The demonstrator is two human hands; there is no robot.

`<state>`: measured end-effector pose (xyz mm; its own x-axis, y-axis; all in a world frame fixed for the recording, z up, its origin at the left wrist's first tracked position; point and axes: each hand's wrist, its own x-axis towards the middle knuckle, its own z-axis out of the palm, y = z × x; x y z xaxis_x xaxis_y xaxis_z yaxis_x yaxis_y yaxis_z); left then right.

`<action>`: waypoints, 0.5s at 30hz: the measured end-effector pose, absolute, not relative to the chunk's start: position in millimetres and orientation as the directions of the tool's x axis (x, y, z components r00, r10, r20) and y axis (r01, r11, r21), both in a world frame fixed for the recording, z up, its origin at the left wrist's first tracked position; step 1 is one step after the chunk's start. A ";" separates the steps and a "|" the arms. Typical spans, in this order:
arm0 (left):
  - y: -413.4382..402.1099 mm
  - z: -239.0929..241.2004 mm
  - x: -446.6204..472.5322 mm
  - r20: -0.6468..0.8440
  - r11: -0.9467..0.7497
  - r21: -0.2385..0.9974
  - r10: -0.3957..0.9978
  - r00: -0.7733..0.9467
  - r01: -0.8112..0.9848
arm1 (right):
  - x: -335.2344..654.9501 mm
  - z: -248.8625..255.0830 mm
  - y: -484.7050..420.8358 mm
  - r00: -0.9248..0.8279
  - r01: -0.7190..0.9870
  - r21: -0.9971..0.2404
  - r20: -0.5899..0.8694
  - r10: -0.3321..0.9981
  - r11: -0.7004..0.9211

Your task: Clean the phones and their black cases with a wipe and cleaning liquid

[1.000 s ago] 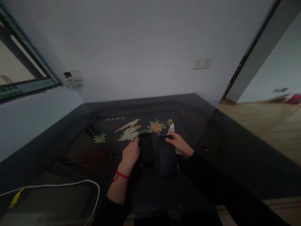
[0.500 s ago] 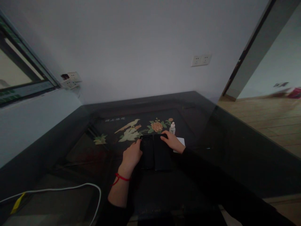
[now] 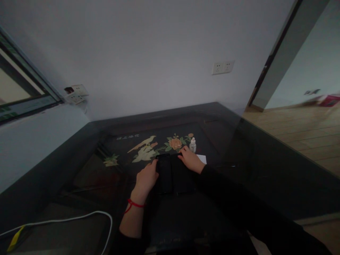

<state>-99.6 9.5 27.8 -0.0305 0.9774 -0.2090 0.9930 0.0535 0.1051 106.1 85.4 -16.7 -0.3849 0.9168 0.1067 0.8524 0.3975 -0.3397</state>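
Observation:
A black, two-part folding phone case (image 3: 165, 175) lies spread out on the dark table in front of me. Its left half has a raised rim, and the dimness hides whether a phone sits in it. The right half is a flat, dark flap (image 3: 183, 175). My left hand (image 3: 147, 177) grips the outer edge of the left half, thumb near its top corner. Fingers bent, my right hand (image 3: 191, 159) holds the flap by its top. Just beyond that hand stands a small clear dropper bottle (image 3: 192, 146). A white piece of paper or card (image 3: 202, 158) is partly covered by my right wrist.
The glossy black table (image 3: 265, 177) bears a bird-and-flower picture (image 3: 145, 153). A white cable (image 3: 66, 220) with a yellow tag (image 3: 16, 239) curves across the near left. Wall sockets (image 3: 223, 67) and a window (image 3: 21, 81) lie beyond the table.
The whole view has shifted slightly. Both hands keep their hold on the case. The flap appears tilted a little differently, its near edge now higher in view.

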 end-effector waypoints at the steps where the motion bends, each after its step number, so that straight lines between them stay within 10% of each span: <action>1: 9.6 27.4 -99.8 -0.211 0.052 0.103 0.977 -0.029 0.993 | 105.4 -15.3 85.0 -0.392 0.856 -0.320 0.107 0.914 0.405; 15: 7.7 22.0 -100.4 -0.201 -0.026 0.143 0.978 0.055 0.989 | 109.4 -0.7 65.1 -0.434 0.875 -0.138 0.204 0.878 0.465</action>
